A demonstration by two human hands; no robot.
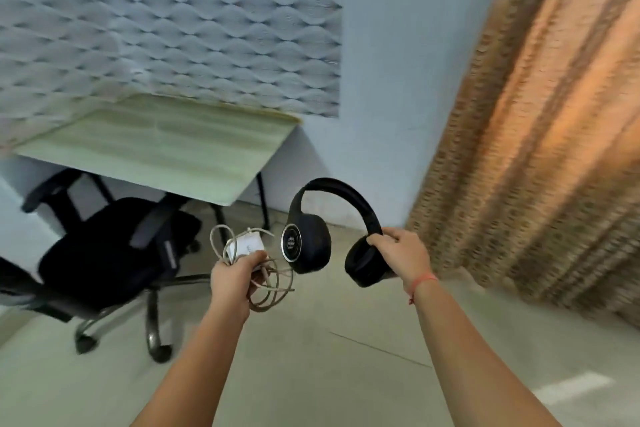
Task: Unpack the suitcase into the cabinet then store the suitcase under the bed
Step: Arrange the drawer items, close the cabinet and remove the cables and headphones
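Note:
My right hand grips a pair of black over-ear headphones by the band just above one ear cup, holding them upright in the air. My left hand is closed around a white charger with its pale cable coiled in loose loops that hang below and beside the fingers. Both hands are stretched out in front of me at about the same height, a short gap apart. Neither the suitcase, the cabinet nor the bed is in view.
A pale wooden desk on black legs stands against the wall at left. A black wheeled office chair sits in front of it. An orange-brown curtain hangs down the right side. Tiled floor lies below.

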